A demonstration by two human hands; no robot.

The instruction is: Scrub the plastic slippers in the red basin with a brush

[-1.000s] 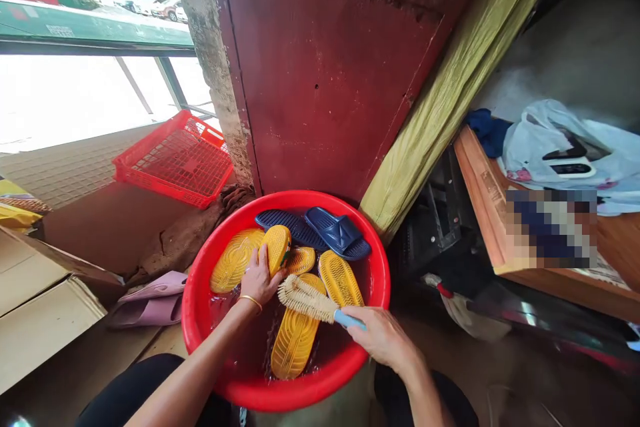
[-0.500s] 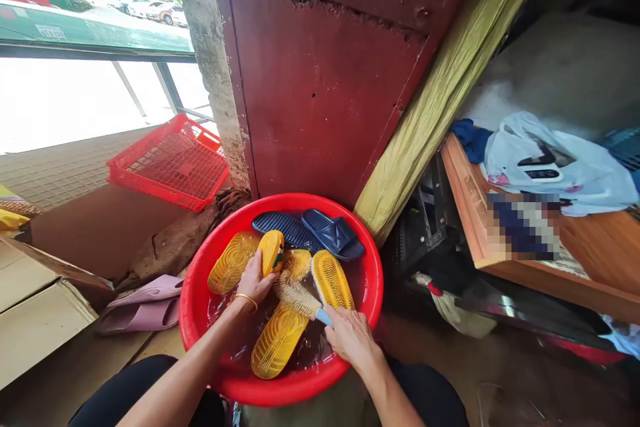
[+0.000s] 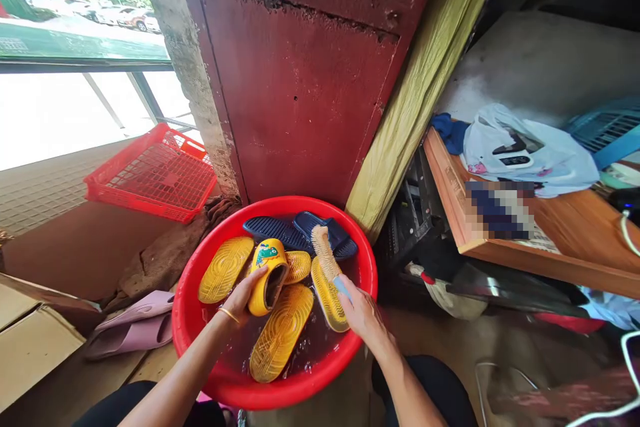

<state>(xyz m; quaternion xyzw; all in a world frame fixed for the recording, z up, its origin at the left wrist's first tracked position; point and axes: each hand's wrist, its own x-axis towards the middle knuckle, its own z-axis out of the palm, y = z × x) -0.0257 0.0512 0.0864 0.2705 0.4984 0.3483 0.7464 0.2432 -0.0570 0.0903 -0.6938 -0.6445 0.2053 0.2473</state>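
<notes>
A red basin (image 3: 370, 273) holds water with several yellow slippers, one of them a sole-up slipper (image 3: 283, 333) near the front. My left hand (image 3: 243, 297) grips a small yellow slipper (image 3: 267, 260) with a green cartoon figure on its strap, its opening turned to the right. In my right hand (image 3: 361, 310) is the blue handle of a scrub brush (image 3: 325, 250), whose pale bristled head points up over the basin's right side, apart from the held slipper. Dark blue slippers (image 3: 277, 230) lie at the back of the basin.
Pink slippers (image 3: 133, 327) and cardboard (image 3: 40, 347) lie left of the basin. Behind them is a red crate (image 3: 155, 173). A maroon door (image 3: 300, 93) stands behind. On the right, a wooden shelf (image 3: 575, 240) bears a plastic bag (image 3: 525, 147).
The small yellow slipper has been turned, so its strap and opening now show. The brush has moved up and right, away from it, its bristled head swinging upward. The view has shifted slightly right.
</notes>
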